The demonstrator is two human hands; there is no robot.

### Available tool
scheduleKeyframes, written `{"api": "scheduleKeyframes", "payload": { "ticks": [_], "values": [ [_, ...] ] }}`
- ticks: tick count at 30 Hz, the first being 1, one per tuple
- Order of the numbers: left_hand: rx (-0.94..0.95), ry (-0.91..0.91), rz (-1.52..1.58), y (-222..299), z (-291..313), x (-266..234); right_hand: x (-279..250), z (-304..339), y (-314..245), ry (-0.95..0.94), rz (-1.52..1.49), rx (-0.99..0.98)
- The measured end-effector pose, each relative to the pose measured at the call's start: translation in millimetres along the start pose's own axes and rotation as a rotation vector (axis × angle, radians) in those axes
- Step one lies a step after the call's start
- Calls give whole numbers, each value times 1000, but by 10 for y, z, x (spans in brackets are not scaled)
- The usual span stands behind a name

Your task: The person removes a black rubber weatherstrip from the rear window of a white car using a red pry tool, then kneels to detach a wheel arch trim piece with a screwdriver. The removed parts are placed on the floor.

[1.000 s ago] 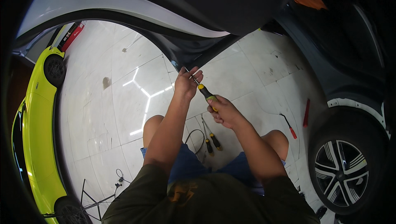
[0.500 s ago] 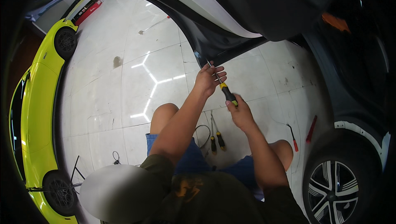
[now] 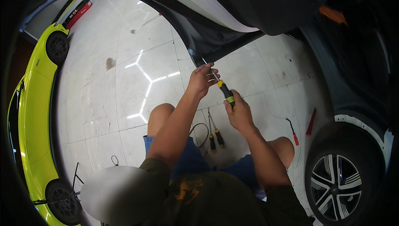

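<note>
My right hand [image 3: 239, 111] is closed round the black and yellow handle of a screwdriver [image 3: 225, 93]. Its metal shaft slants up and left to the lower corner of a dark car door [image 3: 208, 43]. Close to that corner, my left hand [image 3: 203, 78] steadies the shaft between thumb and index finger, with the other fingers loosely curled. The screwdriver's tip meets the door edge, though the exact contact is too small to make out.
Two more screwdrivers [image 3: 215, 139] lie on the tiled floor between my knees, beside a black cable loop [image 3: 200, 133]. To the right are a red-handled hook tool [image 3: 294, 133], a red strip-like tool [image 3: 311, 122] and a car wheel [image 3: 336, 186]. A yellow-green car [image 3: 37, 113] stands left.
The view has shifted slightly, so the door corner and both hands sit a little further left. The screwdriver's handle has turned, and my grip on it stays closed.
</note>
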State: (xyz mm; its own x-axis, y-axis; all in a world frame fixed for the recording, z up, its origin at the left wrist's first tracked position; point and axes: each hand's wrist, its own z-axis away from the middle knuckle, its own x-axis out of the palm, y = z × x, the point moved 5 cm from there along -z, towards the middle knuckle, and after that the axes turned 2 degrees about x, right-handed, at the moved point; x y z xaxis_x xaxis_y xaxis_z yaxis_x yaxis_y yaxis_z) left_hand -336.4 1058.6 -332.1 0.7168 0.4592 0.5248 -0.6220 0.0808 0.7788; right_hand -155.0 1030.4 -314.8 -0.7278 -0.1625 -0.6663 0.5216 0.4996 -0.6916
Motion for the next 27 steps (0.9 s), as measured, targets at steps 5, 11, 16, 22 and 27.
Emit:
{"api": "scheduleKeyframes", "payload": {
  "ticks": [5, 11, 16, 22, 27],
  "values": [
    [-8, 28, -132, 36, -51, 33, -35, -70, 139, -171, -763, 495],
    [-9, -66, 14, 25, -38, 11, -69, -52, 129, -68, -416, 301],
    [-23, 4, -47, 36, -52, 14, -101, -2, 1, 86, 47, -1],
    [2, -20, 29, 17, -80, -16, -18, -16, 150, -341, -1434, 884],
    [-16, 29, 174, 70, -76, -1, -8, -36, 169, -185, -679, 380]
  ]
}}
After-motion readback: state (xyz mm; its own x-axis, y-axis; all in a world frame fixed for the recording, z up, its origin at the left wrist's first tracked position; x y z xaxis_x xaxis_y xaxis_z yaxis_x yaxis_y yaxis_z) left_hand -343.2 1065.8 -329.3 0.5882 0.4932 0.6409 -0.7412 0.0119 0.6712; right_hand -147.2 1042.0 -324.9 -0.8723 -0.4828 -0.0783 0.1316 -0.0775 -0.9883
